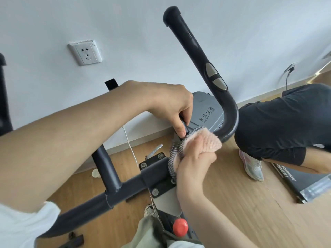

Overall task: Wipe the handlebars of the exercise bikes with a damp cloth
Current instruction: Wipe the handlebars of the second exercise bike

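Observation:
The black handlebar point(200, 52) of an exercise bike fills the middle of the head view, its right grip rising toward the wall with a silver pulse sensor point(215, 76) on it. My right hand point(193, 163) presses a pink and grey cloth point(206, 140) around the bar just below the bend. My left hand point(172, 106) reaches across from the left and grips a short black bar beside the cloth. The crossbar point(111, 190) runs down to the lower left, with a second upright point(103, 163) on it.
A grey bin lid point(206, 108) with printed text stands behind the bar against the white wall. A wall socket point(85, 52) is upper left. Another person in dark clothes point(279, 122) bends at the right beside a treadmill edge point(304, 181). A red knob point(180, 227) sits below.

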